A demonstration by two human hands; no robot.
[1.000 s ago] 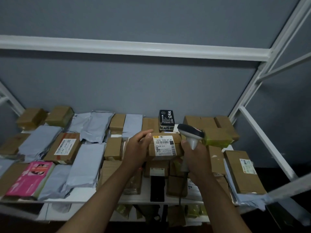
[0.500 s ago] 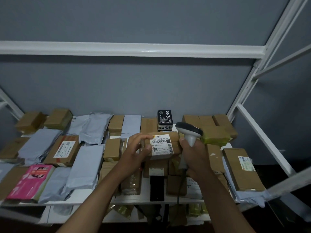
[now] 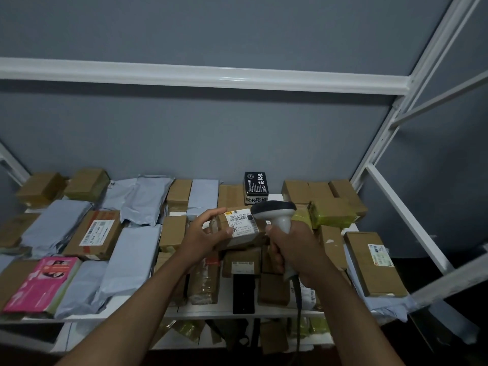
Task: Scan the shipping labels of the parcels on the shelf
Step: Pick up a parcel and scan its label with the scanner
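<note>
Left hand [image 3: 204,235] grips a labelled box [image 3: 241,231], thumb on its label [image 3: 240,222]; right hand [image 3: 295,249] wraps the scanner [image 3: 277,216] handle, head apparently just beside the label.

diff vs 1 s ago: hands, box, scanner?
The left hand has tilted the small labelled box so its label turns toward the scanner, and its thumb has come onto the label's edge. The right hand keeps its grip on the scanner handle, the head still just right of the label. Nothing let go. The other parcels on the shelf lie as before.
</note>
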